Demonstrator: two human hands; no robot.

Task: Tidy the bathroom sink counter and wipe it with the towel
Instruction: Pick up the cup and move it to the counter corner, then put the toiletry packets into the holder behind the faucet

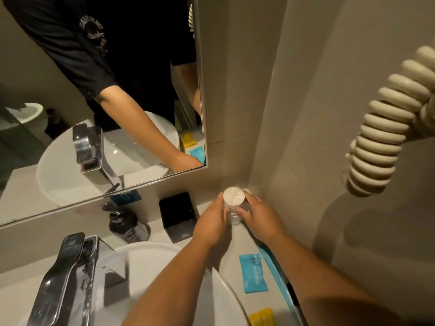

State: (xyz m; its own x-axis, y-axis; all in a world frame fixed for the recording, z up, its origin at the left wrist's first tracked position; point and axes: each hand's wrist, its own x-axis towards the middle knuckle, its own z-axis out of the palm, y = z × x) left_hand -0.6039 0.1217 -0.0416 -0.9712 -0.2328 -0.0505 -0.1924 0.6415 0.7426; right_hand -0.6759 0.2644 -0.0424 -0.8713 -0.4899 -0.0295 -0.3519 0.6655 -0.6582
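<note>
A clear drinking glass with a white paper cover (233,200) stands in the back right corner of the grey counter (231,256). My left hand (211,222) wraps its left side and my right hand (260,220) wraps its right side. A second covered glass (247,190) peeks out just behind it, mostly hidden. A blue sachet (253,272) and a yellow sachet (261,316) lie on the counter to the right of the white basin (226,300). No towel is in view.
A black square box (177,216) and a dark pump bottle (126,223) stand along the back wall under the mirror (98,90). The chrome tap (68,276) rises at the left. A coiled cream cord (386,128) hangs on the right wall.
</note>
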